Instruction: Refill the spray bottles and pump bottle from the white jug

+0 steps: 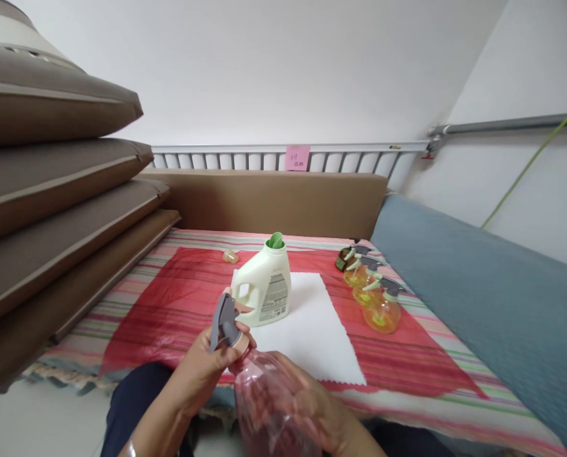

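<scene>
A clear pink spray bottle [268,393] with a grey trigger head [226,324] is tilted in front of me, its lower end cut off by the frame. My left hand [211,358] is closed around the pale collar just below the trigger head. Wrapped about the bottle's body is my right hand [319,406], its fingers partly seen through the plastic. Just beyond stands an upright cream detergent jug [276,295] with a green pouring spout [276,241] and no cap on it. A small yellowish cap [230,256] lies behind it to the left.
A white sheet [331,330] lies under the jug on red cloth [145,311] over a striped cover. Several spray bottles with yellow liquid [383,314] line up at right, a dark bottle [343,259] behind them. Brown cushions [64,209] are stacked at left; a blue-grey padded side [478,279] bounds the right.
</scene>
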A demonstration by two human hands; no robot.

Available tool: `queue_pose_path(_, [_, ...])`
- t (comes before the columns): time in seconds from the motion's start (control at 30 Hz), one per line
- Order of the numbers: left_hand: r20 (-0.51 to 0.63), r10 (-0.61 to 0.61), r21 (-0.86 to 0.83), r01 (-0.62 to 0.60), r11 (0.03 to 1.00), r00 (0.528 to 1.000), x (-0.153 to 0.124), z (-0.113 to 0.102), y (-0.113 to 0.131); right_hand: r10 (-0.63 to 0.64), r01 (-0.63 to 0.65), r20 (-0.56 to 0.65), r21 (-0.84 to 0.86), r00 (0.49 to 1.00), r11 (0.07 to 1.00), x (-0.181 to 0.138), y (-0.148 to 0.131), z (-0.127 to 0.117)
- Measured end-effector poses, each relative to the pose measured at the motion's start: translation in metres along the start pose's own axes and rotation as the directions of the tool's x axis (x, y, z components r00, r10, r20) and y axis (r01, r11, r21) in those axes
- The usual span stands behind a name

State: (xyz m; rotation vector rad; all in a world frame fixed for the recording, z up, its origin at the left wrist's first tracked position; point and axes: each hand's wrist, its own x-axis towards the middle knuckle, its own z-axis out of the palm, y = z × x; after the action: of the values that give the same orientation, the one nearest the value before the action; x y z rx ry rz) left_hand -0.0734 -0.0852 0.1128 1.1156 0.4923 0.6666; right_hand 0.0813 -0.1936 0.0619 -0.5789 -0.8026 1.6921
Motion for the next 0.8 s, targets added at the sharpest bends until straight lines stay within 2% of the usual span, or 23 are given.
queue_pose_path(0.13, [-0.014,-0.012,-0.024,0.012,1.0,1.0,-0.001,-0.002,-0.007,0.015,-0.015,0.011,0.083,1.0,0.996,0.003,0.009,-0.011])
queue_pose_path(0.2, [-0.03,-0.008,-0.034,0.007,0.999,1.0,0.0,-0.004,-0.012,0.045,-0.032,-0.073,0.176,0.996,0.984,0.007,0.015,-0.018])
queue_pose_path(0.3, [-0.047,-0.02,-0.031,0.018,0.999,0.999,0.0,-0.002,-0.02,0.063,0.008,-0.236,0.289,0.97,0.957,0.014,0.026,-0.021])
queue_pose_path(0.33, [-0.05,-0.03,-0.02,0.029,0.999,0.998,-0.001,0.0,-0.023,0.062,0.022,-0.253,0.314,0.966,0.949,0.016,0.029,-0.019])
queue_pose_path(0.4, [-0.05,-0.047,0.011,0.048,0.999,0.998,-0.003,0.005,-0.027,0.097,-0.015,-0.199,0.381,0.975,0.924,0.019,0.033,-0.013])
queue_pose_path(0.5, [-0.039,-0.055,0.007,0.056,0.998,0.998,-0.009,0.008,-0.029,0.203,-0.15,-0.061,0.476,0.977,0.867,0.014,0.037,-0.007])
queue_pose_path(0.57, [-0.055,-0.04,-0.011,0.04,0.999,0.998,-0.012,0.004,-0.025,0.208,-0.151,-0.076,0.46,0.975,0.875,0.005,0.042,-0.01])
queue_pose_path(0.73, [-0.256,0.05,0.052,-0.038,0.998,0.965,-0.01,-0.014,-0.009,0.181,-0.071,-0.245,0.4,0.953,0.914,-0.018,0.054,-0.024])
queue_pose_path(0.8, [-0.292,0.089,0.071,-0.071,0.995,0.952,-0.007,-0.019,-0.008,0.111,0.006,-0.351,0.315,0.93,0.949,-0.02,0.055,-0.021])
